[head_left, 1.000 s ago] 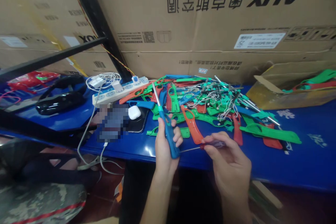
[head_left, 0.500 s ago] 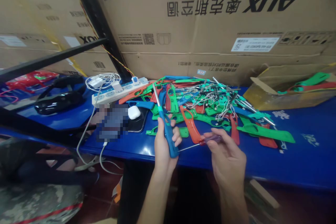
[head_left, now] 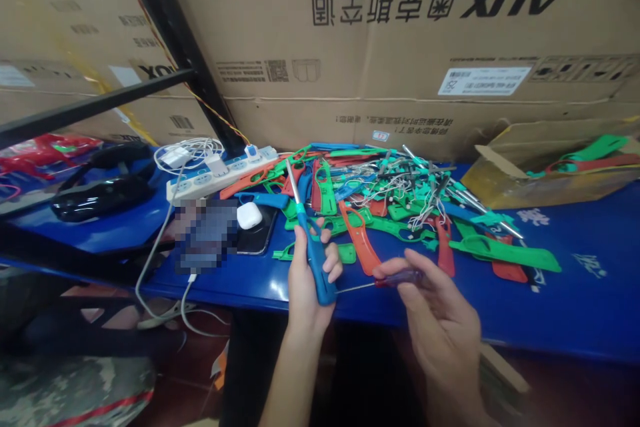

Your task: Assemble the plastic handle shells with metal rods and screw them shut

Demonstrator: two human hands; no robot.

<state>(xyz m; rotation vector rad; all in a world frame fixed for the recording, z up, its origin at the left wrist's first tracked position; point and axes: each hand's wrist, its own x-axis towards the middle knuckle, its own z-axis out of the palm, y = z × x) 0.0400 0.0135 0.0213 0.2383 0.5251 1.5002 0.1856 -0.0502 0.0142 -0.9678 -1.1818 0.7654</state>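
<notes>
My left hand [head_left: 305, 283] is wrapped round the blue handle of a long-necked lighter [head_left: 316, 265], its metal tube pointing up and away to the left. In my right hand [head_left: 440, 313] is a screwdriver [head_left: 400, 278] with a translucent purple-red handle, gripped between thumb and fingers. The thin shaft reaches left to the bottom end of the lighter; whether the tip touches or enters it I cannot tell. Just beyond both hands lie an orange handle shell [head_left: 359, 240] and a green handle shell [head_left: 347, 253].
A pile of coloured shells, metal tubes and white wires [head_left: 395, 187] covers the blue table [head_left: 565, 300]. On the right stands an open carton [head_left: 540, 183] with shells inside. A power strip [head_left: 223, 177], a dark phone [head_left: 257, 233] and a white earphone case [head_left: 249, 217] lie left.
The right hand has rolled and lowered slightly, leaving the screwdriver flatter. The left hand still holds the lighter at nearly the same tilt. The whole view has shifted a little.
</notes>
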